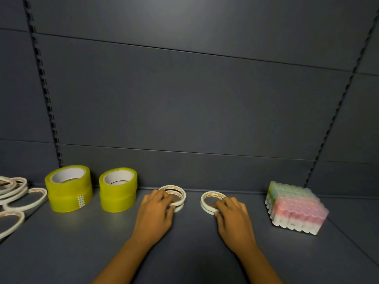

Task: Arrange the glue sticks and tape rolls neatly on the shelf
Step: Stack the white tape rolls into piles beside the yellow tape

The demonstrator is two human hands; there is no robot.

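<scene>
Two small stacks of thin white tape rolls lie flat on the grey shelf. My left hand grips the left stack with fingers curled over its near rim. My right hand grips the right stack the same way. Two stacks of wide yellow tape rolls stand further left. A wrapped block of glue sticks, green, pink and white, sits at the right.
Several loose thin white tape rolls lie scattered at the far left edge. The dark back panel rises behind the shelf, with slotted uprights at either side. Bare shelf surface lies in front of the stacks.
</scene>
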